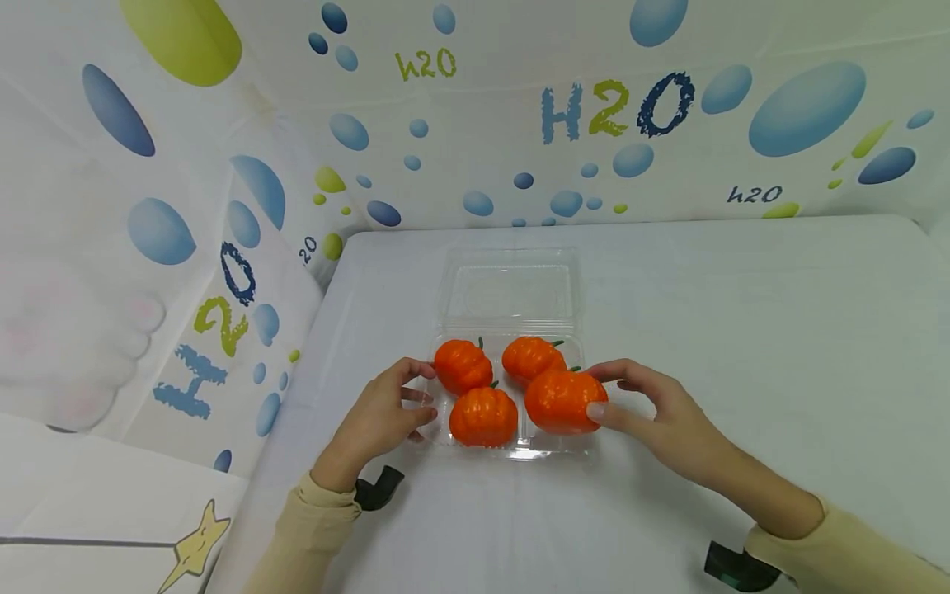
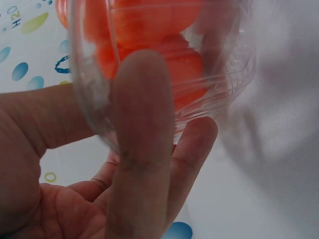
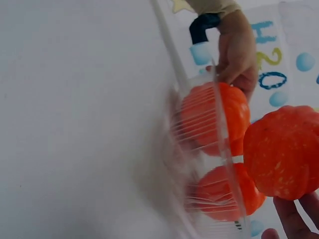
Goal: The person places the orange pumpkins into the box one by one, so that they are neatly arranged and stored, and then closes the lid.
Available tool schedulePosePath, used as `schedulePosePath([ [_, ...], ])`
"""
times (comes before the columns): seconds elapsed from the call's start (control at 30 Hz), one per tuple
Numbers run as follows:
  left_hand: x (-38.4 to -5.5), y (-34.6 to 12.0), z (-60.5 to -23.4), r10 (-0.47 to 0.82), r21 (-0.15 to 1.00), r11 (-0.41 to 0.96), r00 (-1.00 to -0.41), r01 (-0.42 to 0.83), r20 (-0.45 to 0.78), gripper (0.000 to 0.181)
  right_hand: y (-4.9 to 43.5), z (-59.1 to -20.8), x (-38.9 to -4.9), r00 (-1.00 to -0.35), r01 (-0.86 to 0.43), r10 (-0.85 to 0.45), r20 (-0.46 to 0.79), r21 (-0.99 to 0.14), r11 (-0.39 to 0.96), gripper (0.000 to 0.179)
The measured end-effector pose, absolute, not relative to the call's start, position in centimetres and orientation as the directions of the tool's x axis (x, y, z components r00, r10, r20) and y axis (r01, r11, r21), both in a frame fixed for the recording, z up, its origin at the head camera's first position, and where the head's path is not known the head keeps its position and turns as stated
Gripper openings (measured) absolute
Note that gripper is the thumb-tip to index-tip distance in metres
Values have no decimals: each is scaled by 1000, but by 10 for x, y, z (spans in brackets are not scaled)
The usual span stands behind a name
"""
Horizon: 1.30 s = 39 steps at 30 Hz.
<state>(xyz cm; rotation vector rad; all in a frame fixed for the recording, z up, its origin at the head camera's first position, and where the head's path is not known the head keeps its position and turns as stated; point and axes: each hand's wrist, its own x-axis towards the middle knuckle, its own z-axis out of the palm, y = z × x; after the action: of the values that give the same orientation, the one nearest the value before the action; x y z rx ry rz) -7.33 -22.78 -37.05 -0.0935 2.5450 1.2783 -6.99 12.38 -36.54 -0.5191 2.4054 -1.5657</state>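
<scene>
A clear plastic clamshell container [image 1: 521, 452] stands on the table with its lid folded back, and several small orange pumpkins with green stems are in or over it. My right hand [image 1: 664, 412] grips the front-right pumpkin [image 1: 560, 402] between thumb and fingers. In the right wrist view this pumpkin [image 3: 284, 149] is up beside the container's rim, above the others. With my left hand [image 1: 382, 412] I hold the container's left wall, fingers on both sides of it in the left wrist view. Two pumpkins sit on the left side, and the back-right pumpkin [image 1: 530, 359] is partly covered by the held one.
The transparent lid [image 1: 512, 289] lies open toward the back of the white-covered table [image 1: 742, 330]. Behind and to the left hangs a white cloth [image 1: 490, 148] printed with blue and green drops and "H2O" lettering. Dark straps show at both wrists.
</scene>
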Motion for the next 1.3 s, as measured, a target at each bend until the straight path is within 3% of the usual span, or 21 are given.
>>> schedulePosePath([
  [0.4, -73, -228, -370, 75, 773, 607, -956, -183, -284, 44, 112, -377, -66, -909, -311, -413, 48, -738, 599, 45],
  [0.63, -73, -229, -371, 74, 771, 611, -957, -179, -281, 44, 105, -382, -68, -879, -441, -450, 158, -632, 638, 42],
  [1.3, -75, -232, -368, 105, 795, 577, -948, -187, -300, 38, 96, -390, -69, -824, -564, -507, 252, -451, 692, 36],
])
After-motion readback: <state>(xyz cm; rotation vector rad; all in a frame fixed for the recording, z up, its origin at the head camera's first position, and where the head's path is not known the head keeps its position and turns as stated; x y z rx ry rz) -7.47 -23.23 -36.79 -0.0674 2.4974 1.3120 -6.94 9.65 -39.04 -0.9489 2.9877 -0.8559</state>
